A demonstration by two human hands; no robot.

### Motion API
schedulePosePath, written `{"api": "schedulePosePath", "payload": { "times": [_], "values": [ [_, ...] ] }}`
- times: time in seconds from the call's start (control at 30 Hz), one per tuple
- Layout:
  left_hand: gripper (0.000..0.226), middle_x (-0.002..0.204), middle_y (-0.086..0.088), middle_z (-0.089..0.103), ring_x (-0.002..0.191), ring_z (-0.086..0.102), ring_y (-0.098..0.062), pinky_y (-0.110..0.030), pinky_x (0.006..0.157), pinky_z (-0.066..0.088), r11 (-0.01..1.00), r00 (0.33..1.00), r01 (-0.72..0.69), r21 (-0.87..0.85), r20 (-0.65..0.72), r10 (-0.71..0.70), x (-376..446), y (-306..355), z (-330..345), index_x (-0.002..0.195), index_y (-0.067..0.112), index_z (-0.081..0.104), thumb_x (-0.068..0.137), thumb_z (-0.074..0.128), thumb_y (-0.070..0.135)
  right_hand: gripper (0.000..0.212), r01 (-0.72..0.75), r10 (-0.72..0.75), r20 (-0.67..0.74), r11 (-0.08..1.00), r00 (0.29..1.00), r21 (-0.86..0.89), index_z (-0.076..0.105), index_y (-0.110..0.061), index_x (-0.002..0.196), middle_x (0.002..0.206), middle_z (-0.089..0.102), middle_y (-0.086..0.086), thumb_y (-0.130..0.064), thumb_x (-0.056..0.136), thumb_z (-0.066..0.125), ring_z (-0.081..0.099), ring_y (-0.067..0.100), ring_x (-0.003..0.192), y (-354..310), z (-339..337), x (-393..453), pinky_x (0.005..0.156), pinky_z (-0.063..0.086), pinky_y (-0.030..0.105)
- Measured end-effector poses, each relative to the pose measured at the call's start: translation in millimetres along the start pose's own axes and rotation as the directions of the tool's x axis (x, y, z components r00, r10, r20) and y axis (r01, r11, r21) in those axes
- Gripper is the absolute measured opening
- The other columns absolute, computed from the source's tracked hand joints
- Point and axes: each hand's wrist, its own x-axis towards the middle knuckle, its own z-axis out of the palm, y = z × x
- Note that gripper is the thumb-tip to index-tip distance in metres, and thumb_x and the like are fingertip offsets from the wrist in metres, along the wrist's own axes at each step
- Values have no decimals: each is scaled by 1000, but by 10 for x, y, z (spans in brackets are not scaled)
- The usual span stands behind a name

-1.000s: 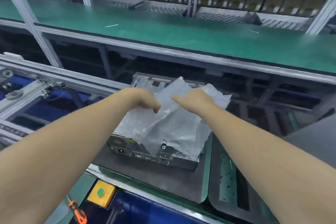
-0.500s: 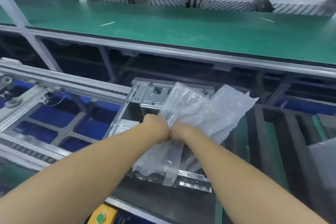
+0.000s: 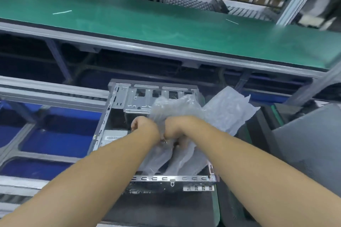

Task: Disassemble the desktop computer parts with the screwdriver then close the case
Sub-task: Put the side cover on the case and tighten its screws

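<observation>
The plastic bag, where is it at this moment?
In the head view, the plastic bag is right of centre, bunched above the open computer case, gripped by the left hand and right hand.

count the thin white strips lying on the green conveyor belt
2: one white strip at the far left of the green belt, the other white strip toward the right.

Your left hand (image 3: 145,127) and right hand (image 3: 180,128) meet knuckle to knuckle, fingers curled tight; both your bare forearms reach forward, converging.
</observation>
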Motion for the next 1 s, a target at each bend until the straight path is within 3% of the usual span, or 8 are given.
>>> {"api": "schedulePosePath", "payload": {
  "times": [0.1, 0.23, 0.33, 0.43, 0.57, 0.67, 0.87, 1.0],
  "values": [
    [44, 136, 1, 61, 117, 61, -29, -40, 89, 50, 998, 999, -10, -63, -50, 6, -31, -27, 20, 137, 22, 58, 101, 38, 36, 15, -42, 34, -422, 999, 906, -10, 56, -14, 73, 77, 72, 2, -26, 81, 58, 64, 27, 61, -66, -194, -203, 55, 39, 27],
    [74, 108, 0, 65, 100, 60, -22, -34, 86, 46, 961, 983, -7, -275, -176, -43, -206, -74, 168, 124, 15, 63, 97, 25, 73, 34, -148, -198, -802, 931, 564, -334, 55, -17, 118, 120, 54, 6, -11, 86, 63, 54, 28, 107, 5, -89, -192, 74, 36, 36],
    [82, 110, -5, 67, 98, 62, -25, -35, 74, 37, 917, 965, -35, -398, -252, -72, -309, -129, 254, 118, 15, 63, 91, 27, 83, 71, -127, -145, -778, 952, 611, -277, 33, -22, 148, 149, 37, 8, -6, 86, 62, 52, 33, 119, 166, 14, -144, 94, 41, 46],
    [68, 110, -4, 65, 92, 61, -25, -37, 74, 36, 882, 926, -41, -470, -349, -143, -386, -182, 286, 117, 16, 60, 90, 42, 77, 85, -103, -89, -781, 976, 619, -192, 14, -26, 160, 131, 43, 4, -6, 91, 59, 56, 32, 80, 174, 0, -121, 65, 41, 38],
    [51, 118, -4, 58, 100, 65, -30, -36, 69, 40, 754, 790, -168, -635, -544, -282, -428, -292, 158, 127, 18, 42, 89, 65, 44, 49, -197, -3, -726, 962, 687, -190, 40, -12, 134, 119, 59, 9, 1, 91, 57, 57, 31, 83, 133, -186, -201, 53, 29, 34],
    [65, 147, -1, 49, 126, 56, -29, -42, 90, 50, 667, 773, -434, -605, -631, -70, -386, -329, 93, 150, 25, 36, 90, 59, 20, 34, -219, 30, -587, 942, 809, -254, 53, -11, 127, 120, 65, 9, -3, 94, 56, 62, 30, 102, 207, -222, -307, 71, 38, 37],
    [107, 165, 1, 30, 146, 37, -26, -48, 117, 34, 740, 883, -469, -481, -284, 375, -342, -288, 42, 163, 32, 12, 79, 61, 78, 15, -62, 11, -244, 978, 970, -201, 60, -17, 108, 102, 66, 5, -29, 99, 61, 61, 29, 95, 289, 131, -311, 85, 49, 37],
    [132, 171, 2, -4, 156, 9, -21, -48, 123, 25, 882, 916, -399, -251, -78, 393, -230, 72, 160, 161, 18, -13, 75, 72, 72, 16, -34, 19, -68, 973, 998, -230, 64, -12, 99, 86, 61, 6, -28, 98, 64, 62, 31, 90, 305, 278, -210, 88, 52, 38]
  ]
}}
